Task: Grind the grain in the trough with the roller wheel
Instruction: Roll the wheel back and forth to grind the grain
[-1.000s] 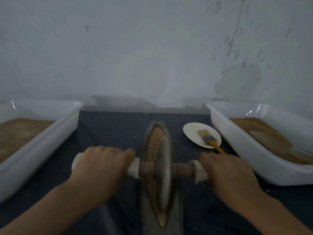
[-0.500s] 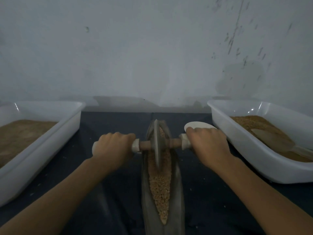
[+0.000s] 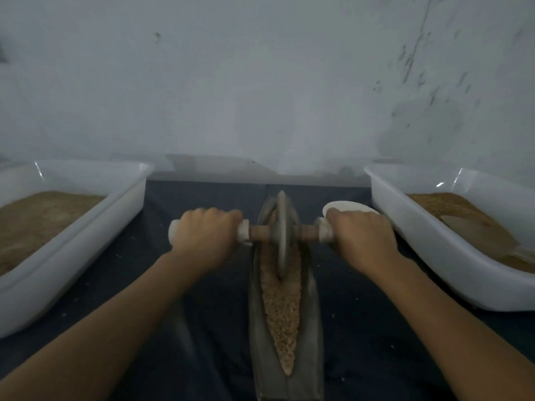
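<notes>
We grip the axle of the wheel point(image 3: 281, 235) with both hands. Our left hand point(image 3: 204, 237) has its fingers curled round the white-wrapped left handle point(image 3: 242, 230), and our right hand point(image 3: 362, 237) curls the same way round the right handle point(image 3: 323, 233). The wheel stands upright on its edge in the far part of the trough point(image 3: 314, 328), its rim sunk into the grain point(image 3: 280, 314). The trough is a long, narrow, boat-shaped vessel lying on the dark cloth point(image 3: 202, 328) straight ahead of us, between our forearms. The grain fills its groove from beside the wheel down to the near tip, pale brown and coarse.

A white tray point(image 3: 86, 244) sits to our left with a brown meal point(image 3: 40, 215) in it. Another white tray point(image 3: 428, 256) sits to our right, also holding brown material, with a scoop point(image 3: 474, 233) lying in it. A small white dish point(image 3: 351, 206) shows just beyond our right knuckles, partly hidden by them. A pale wall point(image 3: 260, 82) rises behind.
</notes>
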{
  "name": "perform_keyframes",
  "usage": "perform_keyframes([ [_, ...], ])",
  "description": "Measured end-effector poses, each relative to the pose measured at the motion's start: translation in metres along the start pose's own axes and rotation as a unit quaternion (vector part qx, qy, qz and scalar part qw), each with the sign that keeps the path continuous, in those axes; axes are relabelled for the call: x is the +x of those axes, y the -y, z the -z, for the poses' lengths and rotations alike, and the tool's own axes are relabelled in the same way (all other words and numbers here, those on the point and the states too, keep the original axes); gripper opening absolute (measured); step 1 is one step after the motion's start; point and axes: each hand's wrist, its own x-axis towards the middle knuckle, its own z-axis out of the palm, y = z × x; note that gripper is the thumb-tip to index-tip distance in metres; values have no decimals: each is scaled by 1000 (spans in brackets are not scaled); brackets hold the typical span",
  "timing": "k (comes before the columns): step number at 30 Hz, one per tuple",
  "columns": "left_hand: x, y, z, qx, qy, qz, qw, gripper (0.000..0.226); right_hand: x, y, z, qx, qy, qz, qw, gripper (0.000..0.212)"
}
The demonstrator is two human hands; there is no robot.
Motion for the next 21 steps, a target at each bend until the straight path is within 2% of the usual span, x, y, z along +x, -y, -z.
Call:
perform_keyframes([
  [3,13,1,-5,-28,14,12,999,24,9,0,-4,8,-2,-7,1000,23],
  [6,-15,-1,5,-5,15,14,1000,28,-23,4,11,-11,-14,23,1000,31],
  [9,-56,2,27,11,15,-31,999,37,-69,7,32,12,-76,55,995,47],
  [12,-78,7,53,8,5,-86,996,58,-93,5,40,57,-79,77,992,57],
  [14,-75,6,51,26,30,-79,996,46,-87,5,37,59,-56,69,994,60],
  [17,-44,-1,30,17,34,-21,999,26,-52,6,19,3,-25,35,999,39],
  [21,-2,-1,2,-25,46,24,998,20,3,1,1,-3,13,12,1000,25],
])
